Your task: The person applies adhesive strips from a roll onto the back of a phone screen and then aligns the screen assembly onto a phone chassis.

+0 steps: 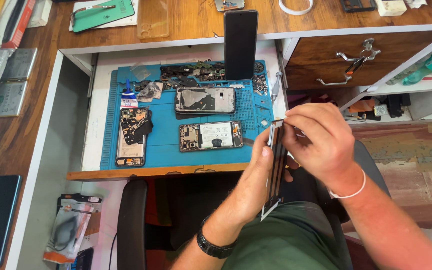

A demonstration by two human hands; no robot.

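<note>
Here the left hand (256, 175) grips a phone screen panel (276, 165) edge-on — right hand (318, 140) seemingly pinching its top edge.

opened phones (210, 136) – 3 | upright phone (240, 44) – 1 | blue mat (166, 127) – 1 | hands (321, 142) – 2

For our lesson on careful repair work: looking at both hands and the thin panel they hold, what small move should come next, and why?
Probably keep peeling slowly: the left hand braces the thin, black, flat phone panel edge-on, while the right hand pinches at its top end, as if lifting a film or strip. A steady pull seems safest.
</note>
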